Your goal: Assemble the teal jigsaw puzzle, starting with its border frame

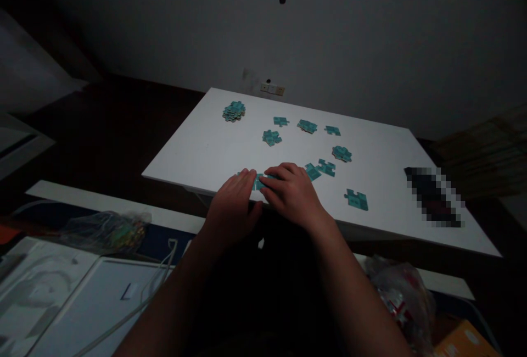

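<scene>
Head view: left hand and right hand sit side by side at the near edge of a white rectangular worktop, fingers curved down, tips nearly meeting over a small cluster of teal cardboard jigsaw pieces. Neither grip is wide open, but the fingers hide whether either one pinches a piece or only presses on it. Light, even fingertip pressure should stop the pieces sliding. Farther off lie a stacked heap of teal jigsaw pieces near the far corner and a single teal jigsaw piece right of the hands.
</scene>
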The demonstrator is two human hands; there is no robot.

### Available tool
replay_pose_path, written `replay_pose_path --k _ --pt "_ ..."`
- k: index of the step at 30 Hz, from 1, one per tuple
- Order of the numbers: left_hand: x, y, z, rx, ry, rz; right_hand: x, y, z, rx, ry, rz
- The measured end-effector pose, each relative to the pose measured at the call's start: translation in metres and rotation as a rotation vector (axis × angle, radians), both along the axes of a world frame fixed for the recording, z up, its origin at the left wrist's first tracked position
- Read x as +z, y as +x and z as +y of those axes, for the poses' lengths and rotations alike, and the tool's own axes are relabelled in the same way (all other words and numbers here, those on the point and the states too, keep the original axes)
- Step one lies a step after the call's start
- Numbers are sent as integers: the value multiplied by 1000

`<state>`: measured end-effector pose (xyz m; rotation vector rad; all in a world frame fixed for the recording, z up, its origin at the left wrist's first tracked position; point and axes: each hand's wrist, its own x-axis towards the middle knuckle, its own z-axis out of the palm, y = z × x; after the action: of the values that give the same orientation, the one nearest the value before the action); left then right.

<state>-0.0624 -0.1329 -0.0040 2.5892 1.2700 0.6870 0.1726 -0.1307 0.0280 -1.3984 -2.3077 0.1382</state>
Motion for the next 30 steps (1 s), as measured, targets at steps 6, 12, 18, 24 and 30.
replay_pose_path --k 6,12,18,24,30 --pt "0 4 -1 18 9 30 -3 -7 0 -33 0 59" --pt "9 8 -6 38 37 93 1 17 6 10 2 104" --pt "15 38 -27 5 95 120 -8 57 14 -48 11 130" --pt "-2 59 -30 58 80 104 -11 54 15 -5 13 144" --pt "-3 57 -26 59 101 59 -15 55 13 14 1 242"
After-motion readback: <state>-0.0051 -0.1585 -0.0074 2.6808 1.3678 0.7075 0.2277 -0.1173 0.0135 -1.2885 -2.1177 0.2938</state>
